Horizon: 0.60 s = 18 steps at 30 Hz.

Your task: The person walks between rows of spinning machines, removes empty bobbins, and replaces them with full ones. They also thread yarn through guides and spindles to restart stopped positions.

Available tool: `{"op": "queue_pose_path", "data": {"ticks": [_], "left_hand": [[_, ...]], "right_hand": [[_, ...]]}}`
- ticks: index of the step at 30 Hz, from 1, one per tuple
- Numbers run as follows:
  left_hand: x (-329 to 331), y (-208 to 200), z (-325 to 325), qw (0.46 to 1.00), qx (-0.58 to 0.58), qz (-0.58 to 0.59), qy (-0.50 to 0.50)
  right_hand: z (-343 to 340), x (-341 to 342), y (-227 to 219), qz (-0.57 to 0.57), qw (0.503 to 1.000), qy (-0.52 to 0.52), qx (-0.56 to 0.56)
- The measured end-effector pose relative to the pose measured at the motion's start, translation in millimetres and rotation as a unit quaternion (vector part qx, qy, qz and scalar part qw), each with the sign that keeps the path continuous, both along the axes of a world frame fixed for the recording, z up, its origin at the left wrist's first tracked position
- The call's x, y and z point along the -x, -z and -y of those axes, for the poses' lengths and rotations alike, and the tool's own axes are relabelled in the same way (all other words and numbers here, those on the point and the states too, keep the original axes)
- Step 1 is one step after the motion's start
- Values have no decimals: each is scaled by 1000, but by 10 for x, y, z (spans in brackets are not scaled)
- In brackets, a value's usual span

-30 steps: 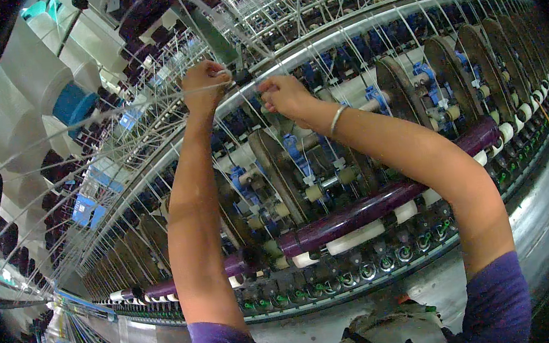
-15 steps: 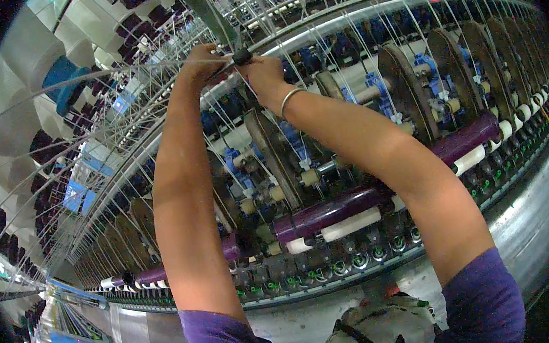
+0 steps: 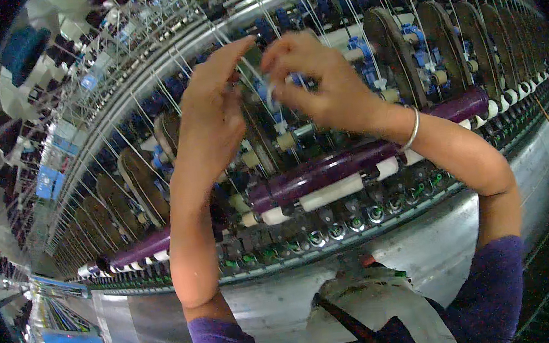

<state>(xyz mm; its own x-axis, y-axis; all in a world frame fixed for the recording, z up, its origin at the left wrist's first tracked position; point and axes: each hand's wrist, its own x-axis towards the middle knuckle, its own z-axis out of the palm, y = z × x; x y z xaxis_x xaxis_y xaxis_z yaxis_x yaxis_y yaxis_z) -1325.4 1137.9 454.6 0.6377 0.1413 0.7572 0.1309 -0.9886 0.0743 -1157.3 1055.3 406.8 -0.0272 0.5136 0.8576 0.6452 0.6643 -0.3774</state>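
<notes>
Movement down from the silver-grey tubular metal rail (image 3: 203, 38) within the last half second, for both hands: bare left hand (image 3: 206, 115) and bare right hand (image 3: 328, 80), the latter with a silver-coloured bangle (image 3: 414, 130) at the wrist, together up there a moment before, now slightly apart and in front of the row of upright brown disc-like plates (image 3: 393, 57). By the look of it, a shift of the work off the rail and onto the thin white yarn (image 3: 271, 97) between the hands, just beside the right thumb. For the left grip, loosely bent fingers with forefinger stretched out; for the right, half-curled, blurred ones; impossible to tell for either about any yarn pinched inside. Below, a glossy dark-purple cylinder (image 3: 318, 175) above white rollers (image 3: 331, 193).
</notes>
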Motion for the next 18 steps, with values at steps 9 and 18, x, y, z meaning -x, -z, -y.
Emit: {"op": "queue_pose_path", "data": {"ticks": [9, 18], "left_hand": [[-117, 312, -177, 996, 76, 7, 53], [-99, 427, -193, 999, 21, -12, 27]], "right_hand": [[-237, -130, -110, -392, 844, -313, 189], [-90, -78, 127, 43, 986, 30, 155]]}}
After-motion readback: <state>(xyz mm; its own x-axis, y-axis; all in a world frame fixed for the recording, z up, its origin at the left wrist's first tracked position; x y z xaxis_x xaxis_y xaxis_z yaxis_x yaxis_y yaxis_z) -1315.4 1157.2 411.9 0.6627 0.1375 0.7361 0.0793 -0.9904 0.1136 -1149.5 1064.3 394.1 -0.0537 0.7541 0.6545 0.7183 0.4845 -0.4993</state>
